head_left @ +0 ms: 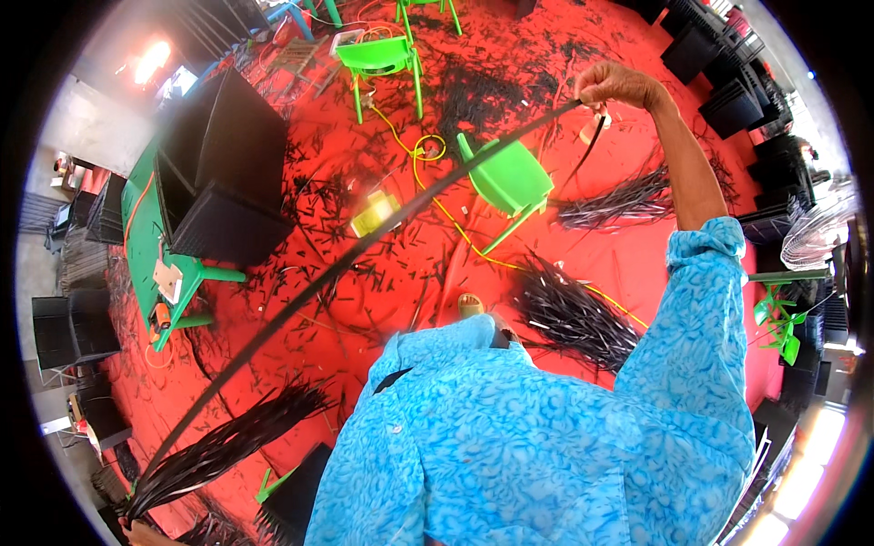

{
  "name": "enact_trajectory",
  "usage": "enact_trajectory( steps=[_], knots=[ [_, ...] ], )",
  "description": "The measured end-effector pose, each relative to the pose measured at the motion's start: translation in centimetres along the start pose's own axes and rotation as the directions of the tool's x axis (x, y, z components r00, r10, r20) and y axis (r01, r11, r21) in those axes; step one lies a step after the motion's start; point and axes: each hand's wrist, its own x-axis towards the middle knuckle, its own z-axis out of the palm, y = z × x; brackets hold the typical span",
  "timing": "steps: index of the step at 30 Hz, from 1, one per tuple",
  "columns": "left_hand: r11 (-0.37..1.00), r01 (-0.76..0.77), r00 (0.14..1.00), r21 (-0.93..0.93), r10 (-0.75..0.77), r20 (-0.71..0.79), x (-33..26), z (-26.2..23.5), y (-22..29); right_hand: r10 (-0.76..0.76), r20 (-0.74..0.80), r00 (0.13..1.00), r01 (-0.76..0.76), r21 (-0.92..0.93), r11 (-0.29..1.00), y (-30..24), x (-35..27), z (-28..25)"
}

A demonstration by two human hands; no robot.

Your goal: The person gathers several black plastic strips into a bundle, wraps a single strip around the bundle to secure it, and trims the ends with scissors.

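Note:
My right hand (622, 86) is raised at the upper right, its fingers pinched on the end of a long flat black strip (364, 241). A short end of strip hangs below this hand. The long strip slants down across the view to the lower left corner. There a bundle of black strips (232, 441) fans out from my left hand (146, 535), which is closed around its end. The picture's edge cuts off most of my left hand. My right arm is stretched out in a rolled blue patterned sleeve.
Another heap of black strips (578, 314) lies on the red floor by my feet, amid scattered offcuts. Green chairs (510, 177) stand ahead. A yellow cable (455, 223) snakes past them. At left, a green table (137, 237) bears large black panels (241, 164).

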Motion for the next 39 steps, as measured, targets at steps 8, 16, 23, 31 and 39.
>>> enact_trajectory(
  steps=[8, 16, 23, 31, 39],
  knots=[
    [0.960, 0.213, 0.977, 0.184, -0.208, -0.041, -2.2, -0.5, 2.4, 0.132, -0.102, 0.986, -0.129, 0.037, 0.991, 3.5, -2.7, -0.5],
    [0.978, 0.160, 0.986, 0.137, -0.153, -0.064, 3.0, 3.8, -7.4, 0.257, -0.099, 0.961, -0.260, -0.023, 0.965, 3.7, -3.3, 0.1],
    [0.967, 0.148, 0.989, 0.210, -0.148, -0.014, 4.0, 6.0, -8.0, 0.315, -0.143, 0.938, -0.324, -0.039, 0.945, 6.1, -4.1, -0.6],
    [0.994, 0.028, 0.997, 0.107, -0.036, 0.070, 1.4, 7.3, -6.2, 0.321, -0.201, 0.925, -0.325, 0.013, 0.946, 5.3, -4.0, -0.1],
    [0.996, -0.086, 0.983, 0.008, 0.083, 0.162, -5.4, 8.7, -2.6, 0.283, -0.292, 0.914, -0.302, -0.021, 0.953, 6.4, 0.5, 0.1]
  ],
)
